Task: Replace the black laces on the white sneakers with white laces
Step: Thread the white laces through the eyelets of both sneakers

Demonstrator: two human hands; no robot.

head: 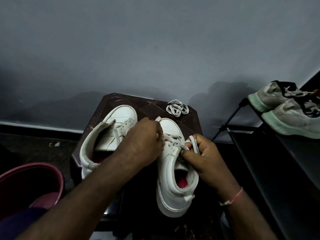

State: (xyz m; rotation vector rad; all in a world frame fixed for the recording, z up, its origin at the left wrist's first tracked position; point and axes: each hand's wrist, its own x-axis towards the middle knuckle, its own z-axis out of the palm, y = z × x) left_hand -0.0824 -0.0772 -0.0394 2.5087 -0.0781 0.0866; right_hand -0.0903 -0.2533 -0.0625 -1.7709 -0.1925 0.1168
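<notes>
Two white sneakers stand on a dark stool, toes pointing away from me. The left sneaker has no lace in its eyelets. The right sneaker carries a white lace through its front eyelets. My left hand reaches across and pinches that lace at the sneaker's left side. My right hand pinches the lace's other end, which loops above my fingers at the right side. A second white lace lies coiled at the stool's far right corner. No black lace shows.
A pink bucket stands on the floor at lower left. A black shoe rack at the right holds another pair of grey sneakers with green soles. A grey wall rises behind the stool.
</notes>
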